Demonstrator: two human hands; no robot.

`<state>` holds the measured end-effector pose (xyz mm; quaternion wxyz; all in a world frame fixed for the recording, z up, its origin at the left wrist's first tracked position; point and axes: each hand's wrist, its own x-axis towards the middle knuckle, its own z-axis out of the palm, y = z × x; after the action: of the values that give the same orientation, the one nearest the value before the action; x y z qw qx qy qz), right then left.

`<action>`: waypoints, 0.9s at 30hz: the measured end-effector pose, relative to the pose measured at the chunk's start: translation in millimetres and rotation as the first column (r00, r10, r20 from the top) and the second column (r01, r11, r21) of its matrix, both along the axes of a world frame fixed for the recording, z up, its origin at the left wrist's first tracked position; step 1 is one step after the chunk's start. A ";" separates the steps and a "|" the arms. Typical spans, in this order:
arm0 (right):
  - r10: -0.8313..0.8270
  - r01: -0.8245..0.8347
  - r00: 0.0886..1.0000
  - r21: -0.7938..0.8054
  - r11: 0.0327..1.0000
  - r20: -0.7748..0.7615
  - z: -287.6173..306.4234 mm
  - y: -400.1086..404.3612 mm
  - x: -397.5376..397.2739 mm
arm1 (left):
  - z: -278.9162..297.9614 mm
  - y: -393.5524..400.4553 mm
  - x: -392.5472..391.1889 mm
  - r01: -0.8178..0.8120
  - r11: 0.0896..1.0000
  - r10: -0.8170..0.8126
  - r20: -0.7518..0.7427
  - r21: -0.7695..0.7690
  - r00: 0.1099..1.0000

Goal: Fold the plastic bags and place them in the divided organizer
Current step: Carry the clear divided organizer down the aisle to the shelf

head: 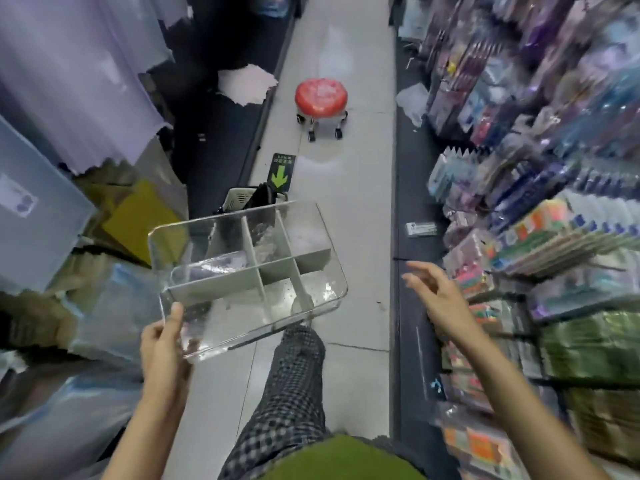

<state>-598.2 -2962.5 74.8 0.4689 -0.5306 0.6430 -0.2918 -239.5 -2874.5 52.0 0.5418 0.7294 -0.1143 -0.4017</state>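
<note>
My left hand (166,344) grips the near left corner of a clear divided organizer (332,292), thumb over its rim, holding it tilted above the aisle floor. White dividers split it into several compartments. Folded clear plastic bags (221,265) lie in a left compartment and another clear bag (263,237) in a far middle one. My right hand (433,292) is in the air to the right of the organizer, fingers spread and holding nothing, close to the right shelf.
A red-topped wheeled stool (321,98) stands farther down the narrow aisle. Shelves of packaged goods (554,237) line the right side. Clear plastic bins and bags (52,202) fill the left. A floor sticker with a green arrow (281,174) lies ahead. My checked trouser leg (294,375) is below the organizer.
</note>
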 end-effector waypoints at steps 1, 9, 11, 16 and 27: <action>-0.001 0.001 1.000 0.003 1.000 0.000 -1.5 -30.9 6.8 | -1.5 -32.0 5.6 -0.001 1.000 0.001 -0.005 -0.003 1.000; -0.076 0.078 0.997 0.059 0.995 -0.027 8.9 -229.4 37.9 | 11.4 -284.9 45.3 0.041 0.998 -0.043 0.044 0.045 0.998; -0.106 0.108 0.993 0.060 0.992 -0.043 9.7 -273.8 35.1 | 15.4 -342.7 47.7 0.065 0.997 -0.066 0.021 0.038 0.998; -0.125 0.131 0.989 0.067 0.989 -0.085 -1.6 -396.6 18.3 | 6.0 -478.3 42.0 0.074 0.995 -0.073 -0.034 0.060 0.997; 0.059 -0.051 0.991 0.067 0.996 -0.119 -5.0 -783.6 -0.7 | -13.2 -758.6 28.2 -0.194 0.972 0.199 -0.024 0.132 0.980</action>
<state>-598.9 -3746.1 69.7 0.4535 -0.5497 0.6644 -0.2253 -211.3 -3633.1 38.9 0.5327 0.7631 -0.0053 -0.3660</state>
